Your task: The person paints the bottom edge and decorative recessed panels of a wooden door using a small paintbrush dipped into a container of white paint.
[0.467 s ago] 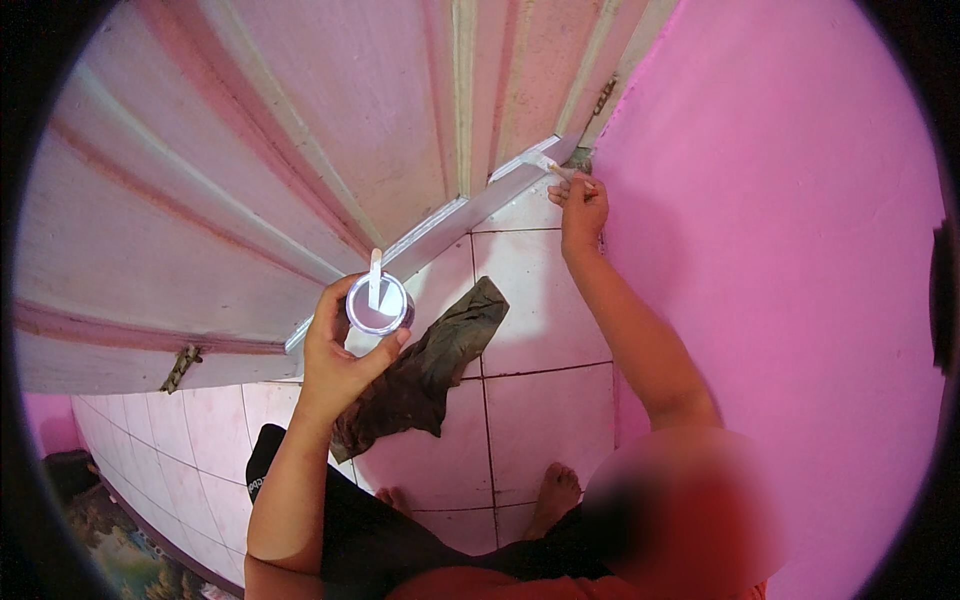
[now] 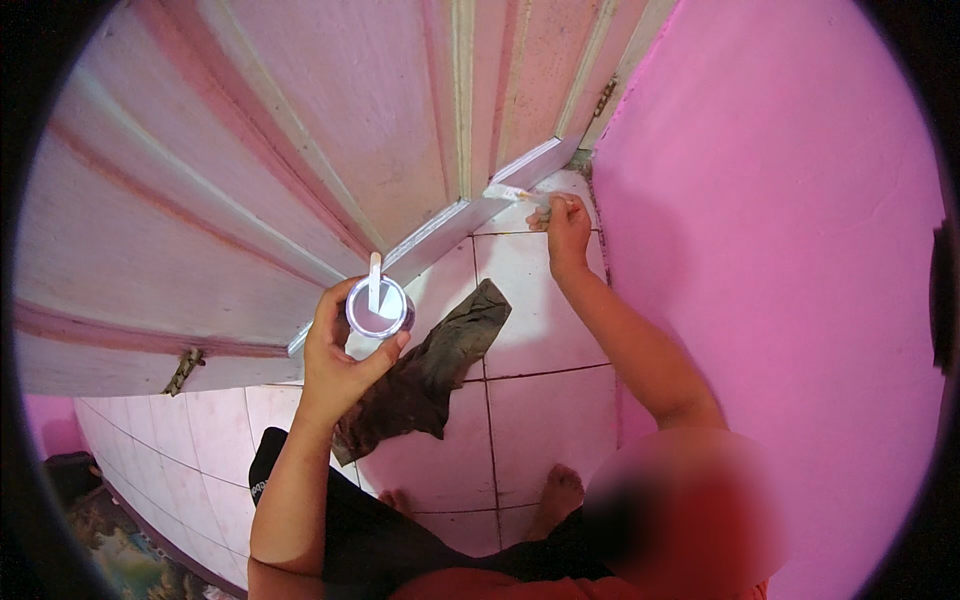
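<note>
My left hand holds a small round paint can upright, with a white stick standing in the pale paint. My right hand reaches far forward and grips a paintbrush, its white bristles pressed against the bottom edge of the pink wooden door. The door's lower rail looks freshly white. A dark crumpled rag lies on the tiled floor between my hands.
A bright pink wall rises on the right, meeting the door at a hinge. White floor tiles run below. My bare foot and dark-clad legs show at the bottom. A patterned mat lies at the lower left.
My right hand has shifted the brush slightly left along the door's bottom edge. The left hand still holds the can in the same place.
</note>
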Motion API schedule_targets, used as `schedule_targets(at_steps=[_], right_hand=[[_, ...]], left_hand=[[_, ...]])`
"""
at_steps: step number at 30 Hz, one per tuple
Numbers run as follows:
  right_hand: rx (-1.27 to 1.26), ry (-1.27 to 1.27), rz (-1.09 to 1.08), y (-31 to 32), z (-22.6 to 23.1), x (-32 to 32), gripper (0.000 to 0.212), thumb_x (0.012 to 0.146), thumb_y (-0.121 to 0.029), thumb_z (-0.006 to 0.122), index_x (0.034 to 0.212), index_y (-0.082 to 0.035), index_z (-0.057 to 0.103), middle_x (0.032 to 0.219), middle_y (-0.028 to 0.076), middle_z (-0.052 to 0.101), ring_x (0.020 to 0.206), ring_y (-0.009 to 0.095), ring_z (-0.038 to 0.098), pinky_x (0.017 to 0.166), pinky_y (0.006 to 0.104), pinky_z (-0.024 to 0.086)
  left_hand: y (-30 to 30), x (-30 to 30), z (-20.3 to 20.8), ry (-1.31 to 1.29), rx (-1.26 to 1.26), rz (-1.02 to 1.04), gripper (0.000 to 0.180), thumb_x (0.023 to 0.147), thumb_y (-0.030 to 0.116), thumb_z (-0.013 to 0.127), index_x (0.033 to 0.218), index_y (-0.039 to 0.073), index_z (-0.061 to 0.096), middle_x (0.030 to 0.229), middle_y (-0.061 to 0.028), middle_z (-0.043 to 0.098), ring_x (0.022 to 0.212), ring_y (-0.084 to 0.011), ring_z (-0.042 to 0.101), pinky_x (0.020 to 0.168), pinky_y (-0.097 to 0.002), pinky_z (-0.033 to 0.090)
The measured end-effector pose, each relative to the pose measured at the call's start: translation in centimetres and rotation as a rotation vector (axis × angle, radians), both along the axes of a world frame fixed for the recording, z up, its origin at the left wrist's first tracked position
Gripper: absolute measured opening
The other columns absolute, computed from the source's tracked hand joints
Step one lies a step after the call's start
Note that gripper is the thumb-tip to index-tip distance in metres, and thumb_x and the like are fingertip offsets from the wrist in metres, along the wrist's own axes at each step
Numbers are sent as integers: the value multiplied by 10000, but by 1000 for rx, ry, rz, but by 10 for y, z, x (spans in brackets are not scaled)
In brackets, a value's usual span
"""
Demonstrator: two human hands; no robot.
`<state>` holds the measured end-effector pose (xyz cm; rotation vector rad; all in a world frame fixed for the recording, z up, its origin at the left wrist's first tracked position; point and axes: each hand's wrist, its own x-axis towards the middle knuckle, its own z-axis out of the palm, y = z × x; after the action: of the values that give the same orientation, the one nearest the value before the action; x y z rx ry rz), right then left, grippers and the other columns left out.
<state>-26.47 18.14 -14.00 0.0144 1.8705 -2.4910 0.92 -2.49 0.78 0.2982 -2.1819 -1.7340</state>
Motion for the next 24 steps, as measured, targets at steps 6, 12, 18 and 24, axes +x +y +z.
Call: schedule_targets(at_steps=[6, 12, 18, 24], right_hand=[[77, 127, -255, 14, -15, -59, 177, 982, -120, 532, 1052, 41, 557, 829, 140, 651, 667, 215, 701, 592, 306, 592], [107, 193, -376, 21, -29, -86, 193, 981, -141, 558, 1010, 46, 598, 869, 128, 672, 755, 198, 706, 635, 295, 590], [219, 172, -48, -10, -41, 8, 232, 994, -174, 555, 1042, 48, 605, 841, 110, 677, 685, 185, 692, 608, 305, 564], [258, 91, -68, 11, -50, -16, 231, 1001, -199, 573, 1002, 29, 611, 782, 88, 668, 657, 175, 679, 626, 285, 553]], left_hand=[[0, 2, 3, -13, -14, -10, 667, 728, 35, 817, 1303, 27, 481, 1230, -95, 590, 1173, -201, 569, 1057, -361, 407], [2, -1, -1, -10, 10, -29, 665, 739, 32, 812, 1309, 34, 469, 1296, -126, 587, 1208, -214, 559, 1073, -378, 403], [0, 1, -3, -13, 8, -14, 663, 740, 30, 810, 1309, 34, 468, 1292, -125, 588, 1205, -214, 561, 1071, -378, 406], [1, -1, 2, 0, 9, -14, 667, 730, 26, 815, 1305, 29, 477, 1271, -111, 588, 1196, -211, 564, 1067, -376, 407]])
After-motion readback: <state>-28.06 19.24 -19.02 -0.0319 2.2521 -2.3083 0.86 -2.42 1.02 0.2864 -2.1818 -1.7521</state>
